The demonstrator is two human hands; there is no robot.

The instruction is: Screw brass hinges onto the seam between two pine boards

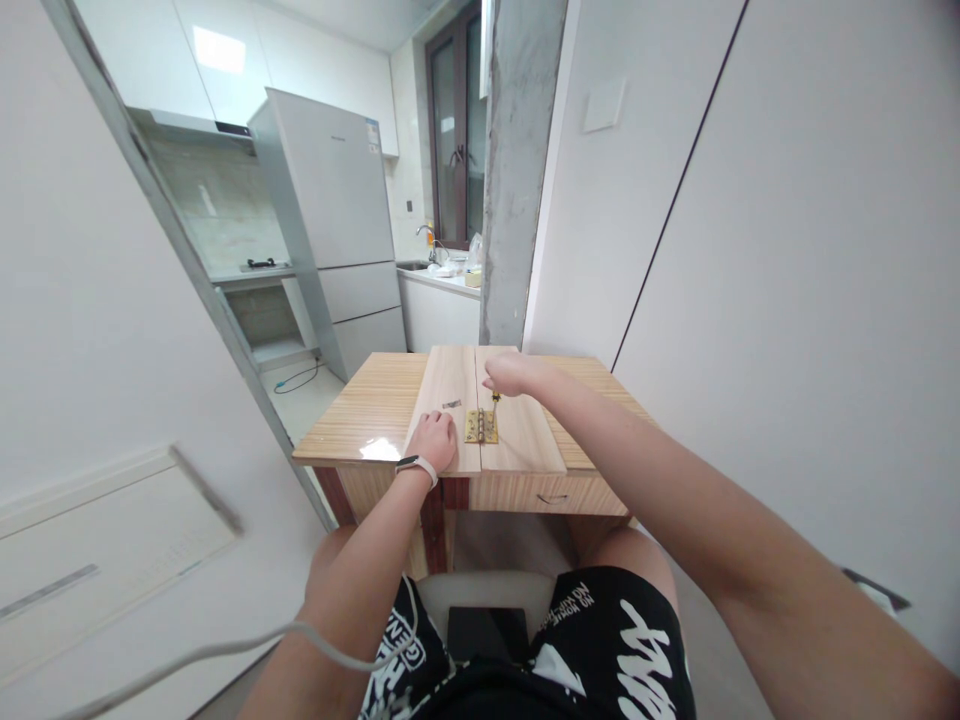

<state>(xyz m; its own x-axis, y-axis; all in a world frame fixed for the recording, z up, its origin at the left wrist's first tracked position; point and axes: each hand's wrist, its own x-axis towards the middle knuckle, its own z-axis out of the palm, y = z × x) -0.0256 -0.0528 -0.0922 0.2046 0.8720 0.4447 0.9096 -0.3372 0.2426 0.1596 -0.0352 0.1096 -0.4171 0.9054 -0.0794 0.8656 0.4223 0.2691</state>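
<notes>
Two pale wooden boards lie side by side on the table, a left board (pixel 441 378) and a right board (pixel 529 440). A brass hinge (pixel 481 427) straddles the seam between them. My right hand (pixel 507 373) is closed round a screwdriver (pixel 496 398). Only its yellow-and-black lower end and thin shaft show, pointing down at the hinge's right leaf. On the left board rests my left hand (pixel 436 441), palm down with fingers laid out, left of the hinge. Small dark bits (pixel 451 404), too small to make out, lie just beyond those fingers.
The wood-grain table (pixel 360 420) has a drawer (pixel 551 496) at its front. A white cable (pixel 300 628) crosses my left forearm. White walls stand close on both sides. Farther back are a fridge (pixel 337 200) and a sink counter (pixel 442 300).
</notes>
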